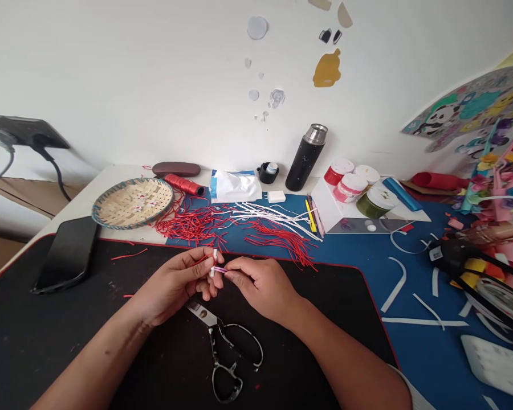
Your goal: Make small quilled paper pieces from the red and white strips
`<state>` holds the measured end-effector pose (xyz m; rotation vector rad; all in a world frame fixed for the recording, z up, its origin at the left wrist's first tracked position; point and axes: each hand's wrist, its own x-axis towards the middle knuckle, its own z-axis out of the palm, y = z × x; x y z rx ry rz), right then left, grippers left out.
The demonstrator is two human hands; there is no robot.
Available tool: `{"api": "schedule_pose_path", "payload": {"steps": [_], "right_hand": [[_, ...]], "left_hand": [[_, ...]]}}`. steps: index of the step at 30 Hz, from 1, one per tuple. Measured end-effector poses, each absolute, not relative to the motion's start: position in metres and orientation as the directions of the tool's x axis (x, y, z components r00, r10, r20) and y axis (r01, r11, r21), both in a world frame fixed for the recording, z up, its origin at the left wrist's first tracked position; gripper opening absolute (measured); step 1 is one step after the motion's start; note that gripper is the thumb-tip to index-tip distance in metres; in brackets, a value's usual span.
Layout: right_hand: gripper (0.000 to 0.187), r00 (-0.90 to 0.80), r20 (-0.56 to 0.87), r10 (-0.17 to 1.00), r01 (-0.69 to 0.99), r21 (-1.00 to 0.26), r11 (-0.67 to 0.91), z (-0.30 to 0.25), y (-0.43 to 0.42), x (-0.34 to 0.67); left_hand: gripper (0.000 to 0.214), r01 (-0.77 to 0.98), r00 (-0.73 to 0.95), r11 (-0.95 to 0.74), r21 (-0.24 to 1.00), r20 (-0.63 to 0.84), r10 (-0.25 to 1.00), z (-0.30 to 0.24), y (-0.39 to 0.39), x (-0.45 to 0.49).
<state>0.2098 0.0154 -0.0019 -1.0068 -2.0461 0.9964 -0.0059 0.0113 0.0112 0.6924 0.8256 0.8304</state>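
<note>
My left hand pinches a short white cord between thumb and forefinger, with a bit of red cord beside it. From the right, my right hand grips a thin pinkish-purple strand that meets the white cord; what kind of thing it is I cannot make out. Large scissors lie below the hands, their blade tips hidden under my left hand. Beyond the hands are a heap of cut red cords, a bunch of white cords and more red cords.
A black mat lies under my hands. On the left are a phone and a woven basket holding small pieces. A red spool, black thermos and paint jars stand behind. White strips are scattered right.
</note>
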Motion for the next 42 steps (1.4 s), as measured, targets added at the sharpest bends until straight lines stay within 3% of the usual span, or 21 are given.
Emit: {"api": "schedule_pose_path", "payload": {"steps": [9, 15, 18, 29, 42], "right_hand": [[0.023, -0.51, 0.085, 0.856, 0.346, -0.891, 0.295, 0.0058, 0.0137, 0.2069], [0.024, -0.531, -0.165, 0.831, 0.226, -0.973, -0.049, 0.0025, 0.0125, 0.2031], [0.025, -0.547, -0.233, 0.804, 0.203, -0.969, -0.143, 0.0006, 0.0134, 0.2032], [0.023, -0.504, -0.244, 0.829, 0.291, -0.951, -0.103, -0.003, 0.0136, 0.2037], [0.021, -0.503, -0.214, 0.837, 0.29, -0.954, -0.07, -0.0027, 0.0139, 0.2024]], "left_hand": [[0.028, -0.33, 0.405, 0.497, 0.802, -0.356, 0.842, 0.0112, 0.0106, -0.0052], [0.031, -0.29, 0.399, 0.494, 0.82, -0.366, 0.841, 0.0091, 0.0102, -0.0062], [0.032, -0.253, 0.404, 0.489, 0.835, -0.368, 0.837, 0.0086, 0.0106, -0.0068], [0.03, -0.13, 0.395, 0.427, 0.895, -0.348, 0.85, 0.0066, 0.0115, -0.0062], [0.029, -0.257, 0.361, 0.478, 0.84, -0.376, 0.854, 0.0038, 0.0117, -0.0031]]}}
